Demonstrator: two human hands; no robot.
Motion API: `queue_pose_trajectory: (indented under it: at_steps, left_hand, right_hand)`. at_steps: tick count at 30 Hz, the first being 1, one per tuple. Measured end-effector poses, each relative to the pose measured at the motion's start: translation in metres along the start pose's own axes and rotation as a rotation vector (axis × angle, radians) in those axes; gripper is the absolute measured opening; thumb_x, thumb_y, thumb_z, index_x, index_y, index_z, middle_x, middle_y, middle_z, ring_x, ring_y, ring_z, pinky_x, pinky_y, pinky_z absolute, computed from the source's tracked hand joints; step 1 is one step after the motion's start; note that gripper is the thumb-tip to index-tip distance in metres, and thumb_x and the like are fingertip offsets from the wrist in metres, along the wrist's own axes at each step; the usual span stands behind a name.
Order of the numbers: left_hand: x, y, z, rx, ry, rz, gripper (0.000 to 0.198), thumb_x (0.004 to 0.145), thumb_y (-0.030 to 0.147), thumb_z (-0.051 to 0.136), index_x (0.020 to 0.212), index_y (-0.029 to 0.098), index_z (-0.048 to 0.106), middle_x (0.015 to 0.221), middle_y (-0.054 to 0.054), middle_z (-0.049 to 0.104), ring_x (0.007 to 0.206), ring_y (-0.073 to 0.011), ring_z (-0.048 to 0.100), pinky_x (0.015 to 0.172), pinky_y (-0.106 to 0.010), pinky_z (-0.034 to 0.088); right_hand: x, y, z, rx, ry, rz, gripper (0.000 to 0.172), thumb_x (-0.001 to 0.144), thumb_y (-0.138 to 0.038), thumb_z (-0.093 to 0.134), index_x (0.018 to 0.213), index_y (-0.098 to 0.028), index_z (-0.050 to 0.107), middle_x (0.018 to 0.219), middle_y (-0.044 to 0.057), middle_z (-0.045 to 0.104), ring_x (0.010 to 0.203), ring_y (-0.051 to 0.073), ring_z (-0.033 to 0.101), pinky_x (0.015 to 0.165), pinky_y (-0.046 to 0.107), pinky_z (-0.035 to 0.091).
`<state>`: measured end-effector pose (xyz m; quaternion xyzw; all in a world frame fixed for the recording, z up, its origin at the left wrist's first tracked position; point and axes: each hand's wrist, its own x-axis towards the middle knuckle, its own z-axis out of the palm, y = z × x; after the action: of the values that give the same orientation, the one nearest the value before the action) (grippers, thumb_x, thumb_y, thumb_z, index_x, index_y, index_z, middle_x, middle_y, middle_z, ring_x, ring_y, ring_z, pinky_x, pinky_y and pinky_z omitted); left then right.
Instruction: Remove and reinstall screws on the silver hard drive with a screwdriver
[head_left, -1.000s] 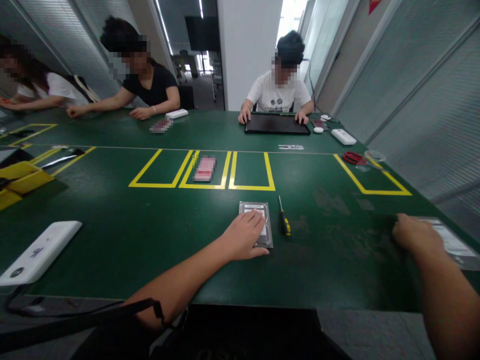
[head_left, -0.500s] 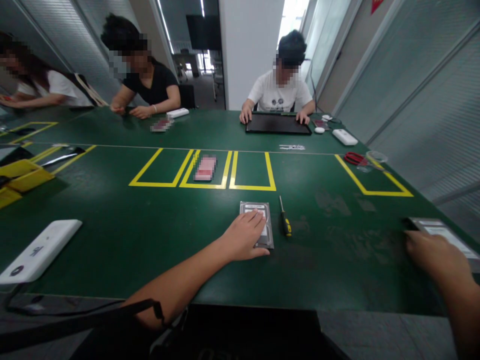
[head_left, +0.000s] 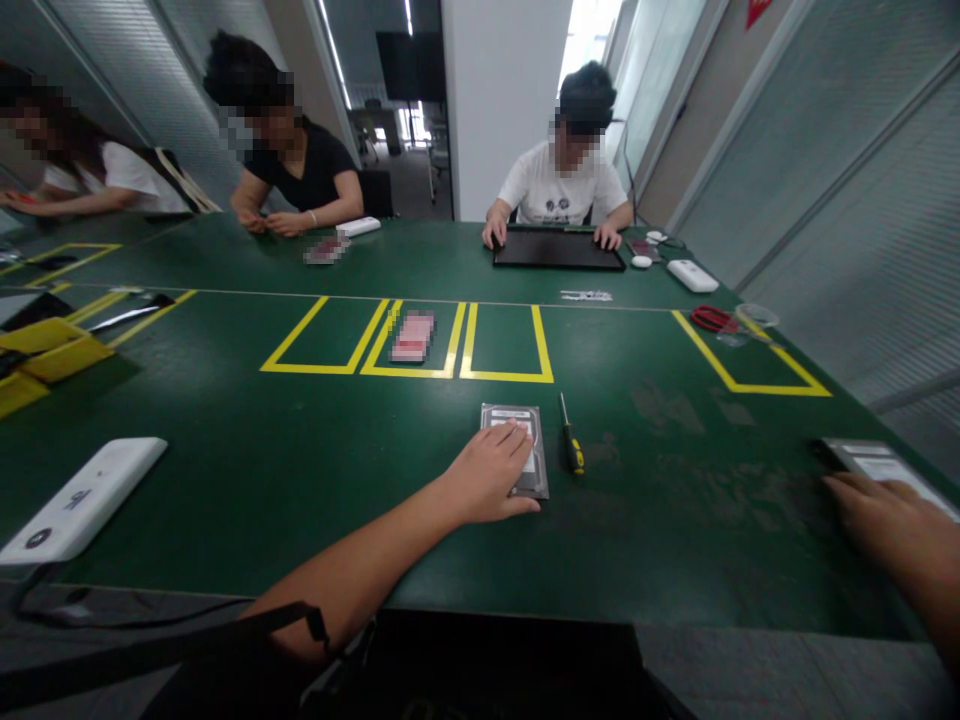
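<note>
My left hand (head_left: pixel 491 470) lies palm down on a hard drive (head_left: pixel 538 478), its fingers stretched flat over the label and the thumb out toward the near edge. The silver drive rests flat on the green table. A yellow and black screwdriver (head_left: pixel 574 450) lies just right of it, tip pointing away from me. Far to the right, my right hand (head_left: pixel 885 520) is at the near side of a second hard drive (head_left: pixel 885 462). Its fingers are loosely extended over that side, somewhat blurred, and part of that drive is covered.
Yellow tape outlines (head_left: pixel 506 377) mark the table, one around a pink blurred item (head_left: pixel 412 337). A white device (head_left: pixel 86 500) lies left, yellow bins (head_left: pixel 67 355) beyond it. Red-handled tool (head_left: pixel 712 319) at right. Across, a person's hands hold a black panel (head_left: pixel 559 250); two others sit left.
My right hand has shifted right and slightly nearer along the second hard drive, its fingers less curled at the corner. My left hand stays where it was on the first drive.
</note>
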<state>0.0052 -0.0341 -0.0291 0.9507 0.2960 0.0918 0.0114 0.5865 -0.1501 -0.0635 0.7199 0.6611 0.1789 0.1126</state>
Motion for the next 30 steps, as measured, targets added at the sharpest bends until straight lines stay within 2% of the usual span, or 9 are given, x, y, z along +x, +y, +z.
queue_pose_trajectory:
  at_steps: [6,9,13,18,30]
  left_hand:
    - [0.0,0.0,-0.001,-0.011,0.004,0.001,0.09,0.083,0.07,0.061,0.144,0.006,0.043,0.147,-0.019,0.049,0.139,-0.0342,0.042,0.117,-0.044,0.032]
    - [0.0,0.0,-0.001,-0.01,0.006,0.002,0.091,0.083,0.07,0.062,0.144,0.005,0.043,0.147,-0.019,0.049,0.139,-0.0345,0.042,0.116,-0.044,0.033]
    - [0.0,0.0,0.0,-0.015,0.011,0.004,0.091,0.082,0.069,0.063,0.143,0.005,0.043,0.147,-0.019,0.049,0.139,-0.0349,0.042,0.116,-0.044,0.033]
    - [0.0,0.0,0.002,-0.022,0.018,0.002,0.09,0.082,0.069,0.062,0.144,0.006,0.043,0.147,-0.019,0.049,0.14,-0.0348,0.042,0.117,-0.044,0.032]
    - [0.0,-0.001,0.002,-0.012,0.004,0.001,0.09,0.083,0.071,0.06,0.145,0.007,0.042,0.147,-0.019,0.049,0.14,-0.034,0.04,0.117,-0.044,0.032]
  right_hand:
    - [0.0,0.001,-0.007,-0.145,0.058,-0.089,0.047,0.092,-0.019,0.033,0.113,-0.012,0.075,0.129,0.018,0.062,0.11,0.035,0.057,0.092,0.047,0.054]
    - [-0.001,0.006,-0.001,-0.172,0.064,-0.111,0.047,0.092,-0.018,0.034,0.114,-0.012,0.075,0.128,0.02,0.061,0.108,0.036,0.058,0.09,0.047,0.054]
    - [-0.002,0.014,0.01,-0.191,0.084,-0.147,0.047,0.092,-0.016,0.034,0.117,-0.011,0.074,0.129,0.02,0.06,0.115,0.036,0.056,0.095,0.047,0.052]
    - [-0.003,0.017,0.01,-0.203,0.113,-0.161,0.048,0.092,-0.014,0.033,0.115,-0.01,0.075,0.13,0.02,0.059,0.117,0.036,0.056,0.096,0.046,0.052]
    - [0.002,0.014,0.0,-0.211,0.042,-0.15,0.043,0.088,-0.012,0.039,0.108,-0.013,0.077,0.126,0.018,0.062,0.114,0.034,0.058,0.093,0.044,0.053]
